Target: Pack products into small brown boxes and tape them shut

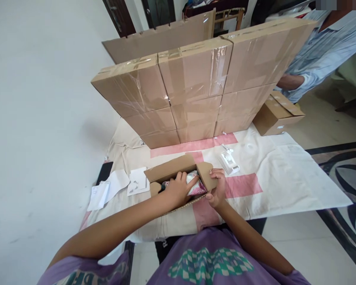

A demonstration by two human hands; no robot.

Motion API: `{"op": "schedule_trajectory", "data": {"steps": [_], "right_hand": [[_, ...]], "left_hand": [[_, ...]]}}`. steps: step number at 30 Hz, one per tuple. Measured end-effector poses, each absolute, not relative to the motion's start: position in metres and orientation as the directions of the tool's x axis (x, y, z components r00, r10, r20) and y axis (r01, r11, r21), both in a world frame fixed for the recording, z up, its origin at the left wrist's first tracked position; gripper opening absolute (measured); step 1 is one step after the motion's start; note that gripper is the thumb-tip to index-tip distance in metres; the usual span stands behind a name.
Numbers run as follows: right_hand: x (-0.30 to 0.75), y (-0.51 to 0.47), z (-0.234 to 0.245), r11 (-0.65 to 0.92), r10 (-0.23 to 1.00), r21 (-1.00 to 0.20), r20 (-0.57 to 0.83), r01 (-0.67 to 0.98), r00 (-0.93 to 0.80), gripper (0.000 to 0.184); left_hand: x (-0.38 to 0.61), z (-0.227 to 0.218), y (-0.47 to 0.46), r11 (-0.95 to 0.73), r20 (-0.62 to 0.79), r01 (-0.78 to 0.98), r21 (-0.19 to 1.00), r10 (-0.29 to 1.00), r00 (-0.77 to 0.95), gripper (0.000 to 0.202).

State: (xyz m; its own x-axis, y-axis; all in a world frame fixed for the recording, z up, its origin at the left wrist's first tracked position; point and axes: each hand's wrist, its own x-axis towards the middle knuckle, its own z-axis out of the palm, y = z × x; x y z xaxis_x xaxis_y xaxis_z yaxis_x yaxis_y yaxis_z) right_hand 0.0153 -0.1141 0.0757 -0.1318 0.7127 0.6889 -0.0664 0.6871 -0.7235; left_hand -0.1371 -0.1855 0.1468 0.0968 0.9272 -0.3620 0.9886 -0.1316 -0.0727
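A small open cardboard box sits near the table's front edge, its flaps raised. Inside its right part lies a shiny plastic packet in white and pink; something dark shows at the left of the box. My left hand reaches in from above, thumb and fingers bent around the packet, with some fingertips hidden in the box. At the right end, my right hand grips the box's side flap, thumb low and fingers over its edge.
A wall of taped cartons stands behind. A white tape dispenser is to the right, paper sheets and a black flat object to the left. A closed carton is at the back right, near another person's sleeve.
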Motion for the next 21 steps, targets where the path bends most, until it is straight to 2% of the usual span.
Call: {"op": "schedule_trajectory", "data": {"steps": [3, 6, 8, 9, 11, 12, 14, 16, 18, 20, 21], "right_hand": [[0.015, -0.115, 0.075, 0.663, 0.732, -0.745, 0.667, -0.079, -0.139, 0.056], [0.018, -0.116, 0.076, 0.635, 0.744, -0.763, 0.647, -0.122, -0.167, 0.053], [0.024, -0.115, 0.079, 0.62, 0.755, -0.764, 0.643, -0.181, -0.127, 0.051], [0.028, -0.113, 0.081, 0.608, 0.767, -0.767, 0.634, -0.206, -0.096, 0.05], [0.041, -0.11, 0.088, 0.571, 0.79, -0.791, 0.602, -0.22, -0.114, 0.052], [0.047, -0.108, 0.091, 0.553, 0.786, -0.808, 0.587, -0.205, -0.194, 0.054], [0.057, -0.105, 0.097, 0.546, 0.69, -0.822, 0.551, -0.162, -0.468, 0.059], [0.061, -0.105, 0.099, 0.585, 0.508, -0.797, 0.502, -0.147, -0.7, 0.057], [0.056, -0.108, 0.096, 0.613, 0.426, -0.775, 0.49, -0.155, -0.76, 0.041], [0.048, -0.114, 0.09, 0.617, 0.475, -0.774, 0.509, -0.141, -0.718, 0.029], [0.043, -0.118, 0.087, 0.609, 0.52, -0.783, 0.512, -0.124, -0.684, 0.029]], "left_hand": [[-0.137, 0.14, -0.181, -0.108, -0.422, 0.994, -0.031, 0.902, 0.085, 0.075], [-0.15, 0.153, -0.177, -0.133, -0.46, 0.991, 0.027, 0.878, 0.13, 0.075], [-0.167, 0.173, -0.18, -0.152, -0.432, 0.965, 0.211, 0.871, 0.232, 0.078], [-0.177, 0.183, -0.183, -0.143, -0.369, 0.92, 0.366, 0.885, 0.284, 0.079], [-0.197, 0.199, -0.196, -0.107, -0.142, 0.764, 0.636, 0.957, 0.252, 0.073], [-0.206, 0.202, -0.204, -0.1, 0.0, 0.703, 0.704, 0.99, 0.141, 0.067], [-0.22, 0.197, -0.222, -0.078, 0.268, 0.689, 0.721, 0.948, -0.173, 0.061], [-0.228, 0.181, -0.237, 0.015, 0.387, 0.73, 0.684, 0.841, -0.379, 0.067], [-0.23, 0.162, -0.249, 0.118, 0.391, 0.762, 0.636, 0.802, -0.451, 0.073], [-0.229, 0.148, -0.258, 0.177, 0.376, 0.793, 0.583, 0.806, -0.456, 0.072], [-0.227, 0.144, -0.261, 0.188, 0.371, 0.807, 0.56, 0.814, -0.447, 0.071]]}}
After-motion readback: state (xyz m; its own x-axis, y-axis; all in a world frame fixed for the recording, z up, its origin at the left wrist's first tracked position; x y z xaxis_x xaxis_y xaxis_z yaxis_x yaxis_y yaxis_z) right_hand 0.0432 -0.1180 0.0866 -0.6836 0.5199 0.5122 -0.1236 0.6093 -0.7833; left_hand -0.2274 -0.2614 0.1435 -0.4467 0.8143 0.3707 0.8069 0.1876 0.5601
